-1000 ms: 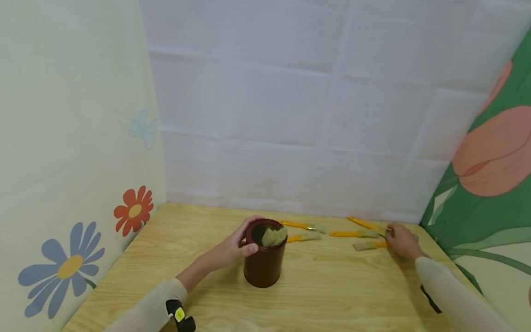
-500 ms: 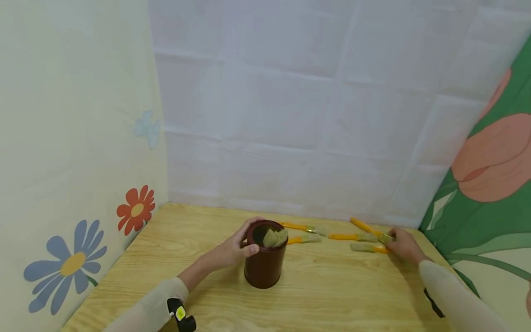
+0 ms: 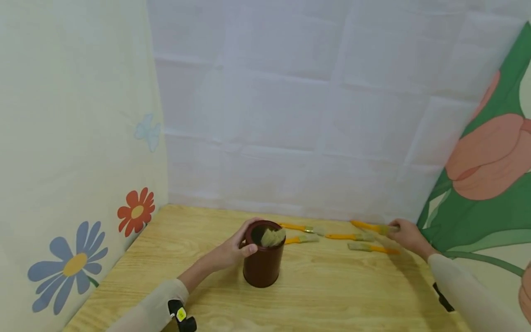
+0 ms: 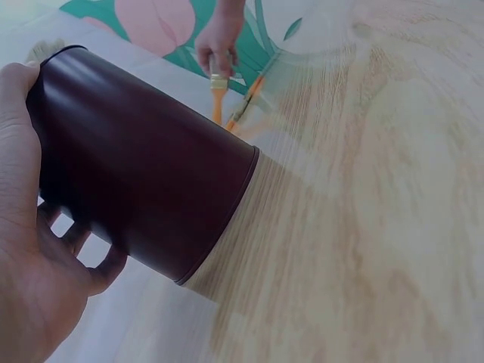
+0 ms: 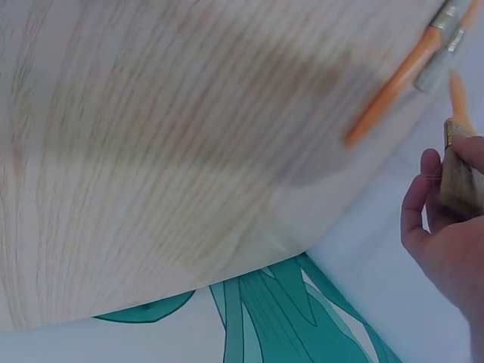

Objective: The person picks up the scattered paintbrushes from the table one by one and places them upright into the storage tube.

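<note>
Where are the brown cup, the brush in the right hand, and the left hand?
brown cup [image 3: 263, 263], head view, front wall.
brush [image 3: 371, 227], head view, orange handle.
left hand [image 3: 232, 250], head view, back of hand.

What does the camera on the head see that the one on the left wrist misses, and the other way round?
Only the head view shows the brush bristles inside the dark red cup, the flower-printed sheet and four loose brushes lying on the table. Only the left wrist view shows the left hand's fingers curled behind the cup. Both show the left hand holding the cup, and the right hand far off, its grip on an orange-handled brush.
</note>
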Tool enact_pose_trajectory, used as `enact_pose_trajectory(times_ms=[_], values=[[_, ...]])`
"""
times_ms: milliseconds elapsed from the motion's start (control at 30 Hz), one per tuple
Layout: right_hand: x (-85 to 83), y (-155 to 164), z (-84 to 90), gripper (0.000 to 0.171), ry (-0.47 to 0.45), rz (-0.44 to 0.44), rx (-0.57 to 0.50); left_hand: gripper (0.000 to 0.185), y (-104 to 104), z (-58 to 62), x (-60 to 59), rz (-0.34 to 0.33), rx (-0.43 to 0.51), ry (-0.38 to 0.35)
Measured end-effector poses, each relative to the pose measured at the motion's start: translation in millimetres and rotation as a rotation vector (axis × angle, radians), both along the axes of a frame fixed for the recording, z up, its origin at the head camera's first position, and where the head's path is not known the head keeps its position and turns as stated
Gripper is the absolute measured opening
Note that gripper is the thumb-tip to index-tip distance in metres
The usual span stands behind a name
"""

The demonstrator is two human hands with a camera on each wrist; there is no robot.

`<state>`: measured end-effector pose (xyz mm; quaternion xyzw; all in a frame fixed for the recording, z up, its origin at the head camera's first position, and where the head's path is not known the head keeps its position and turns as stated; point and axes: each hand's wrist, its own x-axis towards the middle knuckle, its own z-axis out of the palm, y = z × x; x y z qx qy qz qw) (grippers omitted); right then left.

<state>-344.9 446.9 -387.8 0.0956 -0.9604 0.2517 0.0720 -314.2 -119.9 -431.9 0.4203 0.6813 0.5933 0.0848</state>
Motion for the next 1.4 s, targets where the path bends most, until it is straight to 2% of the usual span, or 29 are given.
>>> enact_pose_trajectory(times_ms=[267,600,767,867,1000,1133,1267,1400], values=[[1.5,-26,23.9,0.025,0.129,0.021,-0.079,0.068,-5,1.4,-2.2,0.021,-0.021,0.006],[17.0,-99,69.1,0.037,0.285,0.087,-0.109,0.068,-6,1.9,-4.6,0.011,-0.032,0.044],[25.2,-135,88.3,0.037,0.351,0.127,-0.157,0.066,-3,0.8,-6.6,-0.015,-0.002,0.022],[31.1,-154,96.6,0.037,0.389,0.144,-0.216,0.065,-1,1.4,-6.0,-0.030,0.009,0.007],[38.3,-178,107.2,0.036,0.452,0.190,-0.341,0.064,1,3.0,-3.8,-0.031,0.007,0.026],[42.5,-200,117.1,0.034,0.489,0.276,-0.497,0.063,1,4.5,-2.0,-0.036,0.023,0.030],[46.3,-221,122.5,0.032,0.474,0.364,-0.610,0.064,3,5.3,0.1,-0.036,0.039,0.029],[59.8,-242,128.9,0.031,0.426,0.428,-0.615,0.068,6,2.7,0.7,-0.017,0.017,0.057]])
